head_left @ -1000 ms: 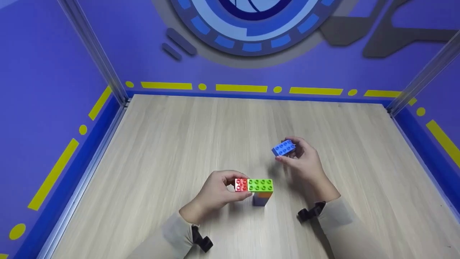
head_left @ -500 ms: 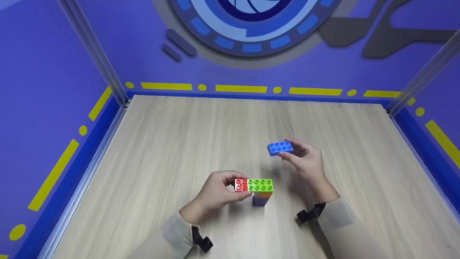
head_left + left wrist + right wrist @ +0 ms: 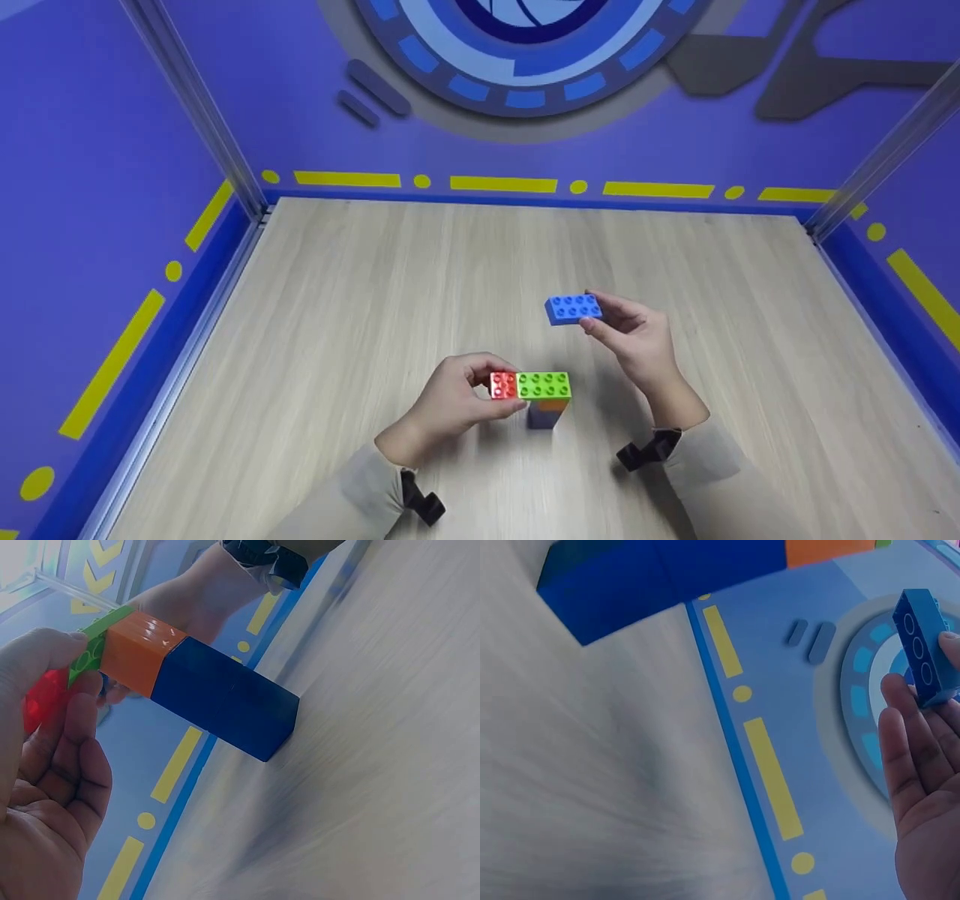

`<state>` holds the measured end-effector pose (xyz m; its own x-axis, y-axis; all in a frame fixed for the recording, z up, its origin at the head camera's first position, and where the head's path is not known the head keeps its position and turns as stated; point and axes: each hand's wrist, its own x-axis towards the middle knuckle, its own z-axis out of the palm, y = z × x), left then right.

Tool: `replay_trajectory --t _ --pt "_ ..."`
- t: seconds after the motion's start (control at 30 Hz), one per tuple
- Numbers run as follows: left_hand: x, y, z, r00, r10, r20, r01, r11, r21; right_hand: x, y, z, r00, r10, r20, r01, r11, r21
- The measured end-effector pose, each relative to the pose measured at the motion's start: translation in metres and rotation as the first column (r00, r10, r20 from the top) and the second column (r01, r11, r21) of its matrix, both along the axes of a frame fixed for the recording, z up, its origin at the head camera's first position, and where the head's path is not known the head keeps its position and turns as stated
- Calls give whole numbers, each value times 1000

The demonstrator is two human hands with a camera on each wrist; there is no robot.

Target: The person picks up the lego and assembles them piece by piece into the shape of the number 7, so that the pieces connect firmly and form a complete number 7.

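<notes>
My left hand (image 3: 457, 401) pinches a red toy building brick (image 3: 502, 385) at the left end of a bright green brick (image 3: 544, 385). Whether red and green are joined is hidden by the fingers. Beneath the green brick comes an orange brick (image 3: 142, 652), then a dark blue block section (image 3: 225, 697) at the bottom of the upright stack. The green brick overhangs the orange one toward my left hand. Beyond the stack, my right hand (image 3: 637, 341) holds a separate blue brick (image 3: 574, 308), studs up, between thumb and fingers. It is raised and apart from the stack.
A wood-grain table (image 3: 360, 285) lies under both hands. Purple-blue panels with yellow dashes enclose its back (image 3: 502, 157) and sides, with metal posts (image 3: 202, 105) at the back corners. Each wrist wears a black camera mount (image 3: 649, 450).
The blue brick in my right hand has moved left and turned so its long side runs nearly level across the view. My left hand and the stack have stayed nearly still.
</notes>
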<state>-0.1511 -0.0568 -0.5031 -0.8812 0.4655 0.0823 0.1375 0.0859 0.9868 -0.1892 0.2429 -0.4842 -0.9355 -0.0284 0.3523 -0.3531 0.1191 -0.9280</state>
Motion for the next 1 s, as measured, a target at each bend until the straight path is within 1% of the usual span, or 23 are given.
replay_trajectory --t 0.13,0.27,0.33,0.47,0.6,0.77,1.0 --pt "0 0 1 1000 3 -2 -3 1000 -5 5 -5 4 997 32 -68 -33 999 -10" --pt "-1 -1 1 1000 -7 -10 7 1000 -12 10 -11 9 992 16 -124 -16 1000 1" --pt "-1 -1 1 1000 -14 -8 13 1000 -13 13 -14 11 990 6 -141 -5 1000 13" --pt "-2 -1 0 1000 -21 3 21 1000 -6 20 -19 12 987 18 -161 -15 1000 19" --pt "-2 -1 0 1000 -23 4 22 1000 7 26 -25 12 979 54 -199 -53 999 13" --pt "-1 -1 1 1000 -25 -8 25 1000 8 31 -33 9 965 122 -233 -123 992 7" --pt "-1 -2 1 998 -32 -54 31 999 -10 34 -42 2 949 221 -226 -209 975 74"
